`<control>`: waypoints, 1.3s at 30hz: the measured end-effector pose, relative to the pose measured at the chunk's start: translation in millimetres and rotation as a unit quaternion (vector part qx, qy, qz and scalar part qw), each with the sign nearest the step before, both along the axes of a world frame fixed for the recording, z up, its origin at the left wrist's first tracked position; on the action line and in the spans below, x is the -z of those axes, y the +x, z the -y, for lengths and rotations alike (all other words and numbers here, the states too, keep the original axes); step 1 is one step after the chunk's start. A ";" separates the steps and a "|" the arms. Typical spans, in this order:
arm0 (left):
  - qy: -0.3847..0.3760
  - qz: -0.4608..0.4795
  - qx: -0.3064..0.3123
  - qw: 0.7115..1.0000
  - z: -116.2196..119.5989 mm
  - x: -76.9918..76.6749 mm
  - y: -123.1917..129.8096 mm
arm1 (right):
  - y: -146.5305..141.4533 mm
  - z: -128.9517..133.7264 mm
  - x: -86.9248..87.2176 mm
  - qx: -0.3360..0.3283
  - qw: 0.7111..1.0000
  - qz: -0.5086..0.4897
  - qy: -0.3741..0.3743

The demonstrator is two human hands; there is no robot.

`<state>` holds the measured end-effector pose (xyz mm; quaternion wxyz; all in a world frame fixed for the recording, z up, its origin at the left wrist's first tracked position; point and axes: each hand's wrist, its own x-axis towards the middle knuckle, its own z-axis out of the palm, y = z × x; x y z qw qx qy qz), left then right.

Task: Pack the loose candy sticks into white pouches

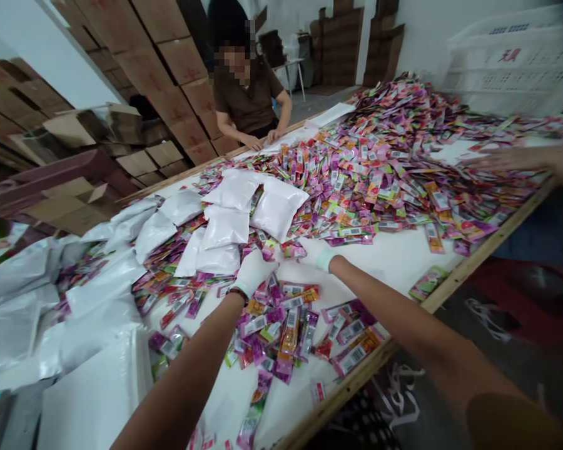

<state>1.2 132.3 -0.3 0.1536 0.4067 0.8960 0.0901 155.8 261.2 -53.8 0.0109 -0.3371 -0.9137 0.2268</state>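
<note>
Close in, a stack of flat white sheets (91, 394) sits left on the white, wood-edged table (398, 250). By it, slim glossy sachets (288, 331) lie loose, axes mixed; the nearest long one points mostly away from the wearer. Just beyond, L hand (256, 272), white-gloved, has fingers curled beside the sachets; can't tell if it grips any. R hand (315, 253), also gloved, reaches in from the right, fingertips at a small red-pink packet (293, 250) btwn the hands, long axis approx. L–R; grip's opening unclear. Puffy, smooth white bags (228, 226) lie past & left, contents hidden. Farther, a big multicolored heap (356, 181), w/ another person's hand (511, 158) at its right edge. Across the table, a co-worker (246, 94) in brown; behind, stacked cardboard boxes (154, 75) & slotted white plastic crates (511, 65).
</note>
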 end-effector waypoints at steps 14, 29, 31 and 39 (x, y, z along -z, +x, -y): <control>0.074 -0.074 0.080 0.991 30.6 -13.4 -10.9 | 57.3 20.0 15.8 -0.044 0.994 -0.050 0.086; -0.087 -0.022 0.343 0.935 38.8 -3.4 82.3 | 35.1 -24.4 4.7 0.039 0.990 0.087 0.108; -0.027 -0.011 0.324 0.946 41.5 -19.6 71.7 | 49.5 -16.5 2.5 0.030 0.988 0.070 0.134; 0.075 -0.016 0.104 0.992 30.5 -46.8 13.9 | 24.3 -13.5 -34.4 0.006 0.997 -0.038 0.067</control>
